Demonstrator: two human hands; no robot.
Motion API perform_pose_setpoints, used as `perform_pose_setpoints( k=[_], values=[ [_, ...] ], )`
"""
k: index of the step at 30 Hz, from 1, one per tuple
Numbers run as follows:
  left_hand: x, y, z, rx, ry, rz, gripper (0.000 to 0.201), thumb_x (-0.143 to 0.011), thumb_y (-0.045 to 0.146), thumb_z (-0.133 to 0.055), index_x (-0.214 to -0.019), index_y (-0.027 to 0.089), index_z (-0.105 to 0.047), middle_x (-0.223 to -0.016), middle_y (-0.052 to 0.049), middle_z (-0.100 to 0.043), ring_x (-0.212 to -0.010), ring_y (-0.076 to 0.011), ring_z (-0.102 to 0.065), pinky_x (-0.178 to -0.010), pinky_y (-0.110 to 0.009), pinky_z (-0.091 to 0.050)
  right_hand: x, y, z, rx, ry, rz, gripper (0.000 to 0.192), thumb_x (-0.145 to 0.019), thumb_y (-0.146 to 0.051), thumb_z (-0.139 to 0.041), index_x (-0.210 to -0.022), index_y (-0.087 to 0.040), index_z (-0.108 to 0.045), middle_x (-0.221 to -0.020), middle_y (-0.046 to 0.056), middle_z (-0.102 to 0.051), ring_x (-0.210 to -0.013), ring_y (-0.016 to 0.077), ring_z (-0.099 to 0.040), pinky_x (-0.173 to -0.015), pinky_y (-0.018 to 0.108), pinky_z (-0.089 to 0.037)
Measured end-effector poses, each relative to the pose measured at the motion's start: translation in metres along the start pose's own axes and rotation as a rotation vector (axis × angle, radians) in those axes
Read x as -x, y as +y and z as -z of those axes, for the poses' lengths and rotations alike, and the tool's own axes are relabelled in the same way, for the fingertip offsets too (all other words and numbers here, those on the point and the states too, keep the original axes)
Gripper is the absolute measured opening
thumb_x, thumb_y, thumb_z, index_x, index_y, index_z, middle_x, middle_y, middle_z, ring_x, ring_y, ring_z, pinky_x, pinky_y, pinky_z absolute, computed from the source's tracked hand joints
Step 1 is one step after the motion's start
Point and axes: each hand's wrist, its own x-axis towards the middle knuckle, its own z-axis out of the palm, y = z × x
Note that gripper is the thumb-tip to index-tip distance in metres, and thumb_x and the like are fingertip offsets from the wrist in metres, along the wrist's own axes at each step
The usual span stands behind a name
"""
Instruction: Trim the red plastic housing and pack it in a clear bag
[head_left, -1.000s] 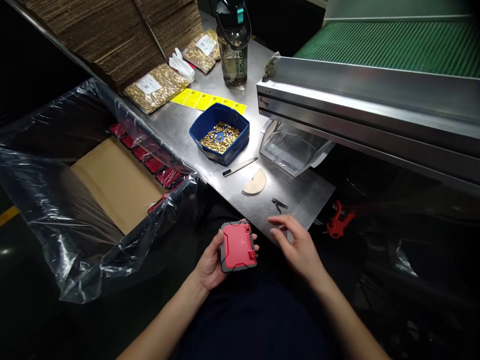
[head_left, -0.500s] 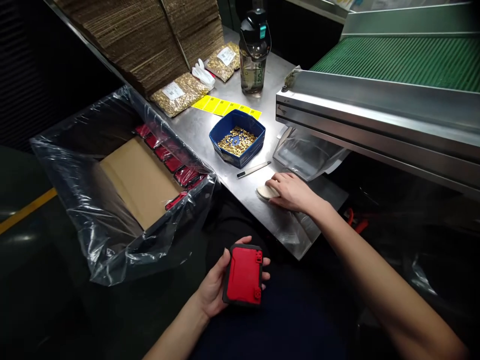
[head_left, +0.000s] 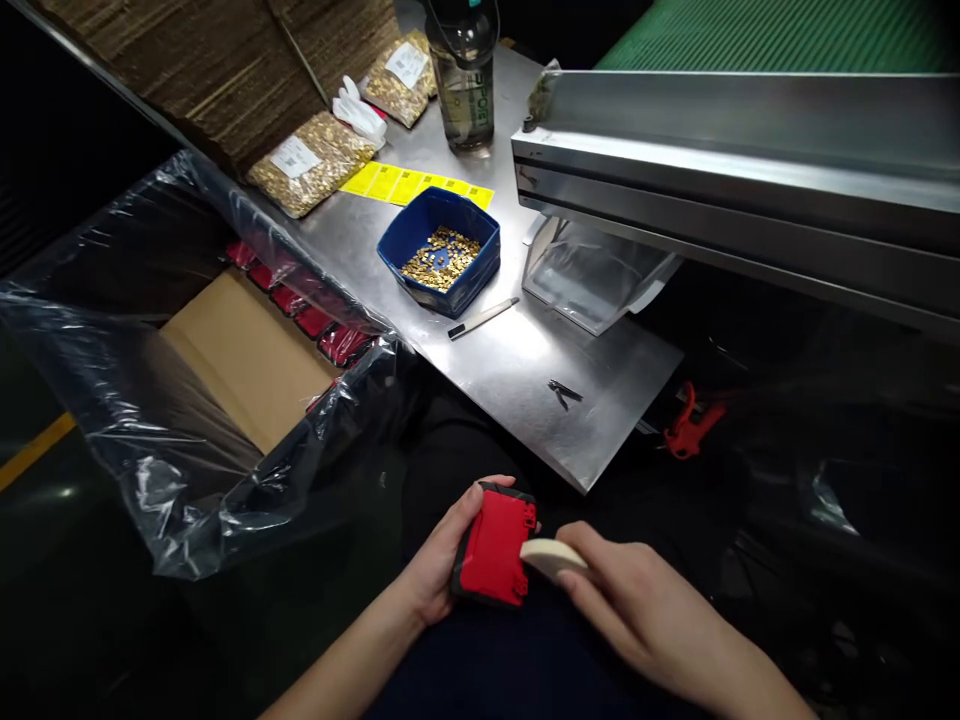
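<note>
My left hand (head_left: 439, 560) holds a flat red case with a dark rim (head_left: 493, 547) over my lap, red face up. My right hand (head_left: 634, 605) grips a beige half-round pad (head_left: 551, 556) and its edge touches the right side of the red case. Both hands are below the front corner of the steel table (head_left: 517, 365).
On the table stand a blue bin of small gold parts (head_left: 440, 255), a pen-like tool (head_left: 480, 318), small black tweezers (head_left: 562, 392), a clear bag (head_left: 589, 280), yellow labels and a water bottle (head_left: 465, 70). A plastic-lined carton (head_left: 240, 350) with red cases sits at left. A metal conveyor frame (head_left: 735, 170) is at right.
My right hand has lifted the beige pad off the table and brought it down to the red case. The camera has tilted lower.
</note>
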Motion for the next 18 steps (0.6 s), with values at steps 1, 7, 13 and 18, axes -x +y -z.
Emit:
perform_pose_setpoints(
  k=[1,7,13,18],
  values=[
    [-0.001,0.0,-0.002,-0.009,0.0,0.017,0.055,-0.098,0.059,-0.058,-0.135,0.02,-0.057,-0.116,-0.017,-0.074,-0.101,-0.0319,-0.074,-0.089,-0.043,-0.058,0.001,0.0,-0.006,0.086,-0.001,0.035,0.008,-0.108,-0.028,-0.044,-0.108,-0.027,-0.052,-0.084,-0.006,-0.066,-0.066,0.0132,-0.06,-0.059,0.027,-0.034],
    [-0.011,-0.003,-0.008,-0.111,0.033,0.078,0.057,-0.099,0.062,-0.052,-0.133,0.017,-0.059,-0.108,-0.018,-0.076,-0.094,-0.03,-0.075,-0.085,-0.041,-0.059,-0.016,0.007,-0.026,0.583,0.112,0.316,0.014,-0.106,-0.023,-0.044,-0.094,-0.023,-0.053,-0.071,-0.004,-0.065,-0.053,0.0158,-0.058,-0.054,0.035,-0.024],
    [-0.01,-0.004,-0.007,-0.096,0.072,0.044,0.05,-0.1,0.061,-0.052,-0.12,0.017,-0.067,-0.106,-0.013,-0.076,-0.089,-0.0234,-0.073,-0.082,-0.033,-0.057,-0.018,0.015,-0.012,0.623,0.068,0.348,0.01,-0.104,-0.021,-0.048,-0.095,-0.023,-0.052,-0.071,-0.006,-0.065,-0.05,0.014,-0.055,-0.053,0.033,-0.022],
    [-0.009,-0.007,-0.005,-0.169,0.047,-0.005,0.052,-0.095,0.063,-0.06,-0.119,0.018,-0.068,-0.103,-0.013,-0.076,-0.088,-0.0238,-0.071,-0.083,-0.032,-0.055,-0.018,0.014,-0.017,0.645,0.026,0.418,0.004,-0.104,-0.021,-0.048,-0.103,-0.024,-0.052,-0.074,-0.005,-0.067,-0.051,0.0144,-0.056,-0.053,0.034,-0.021]
  ],
)
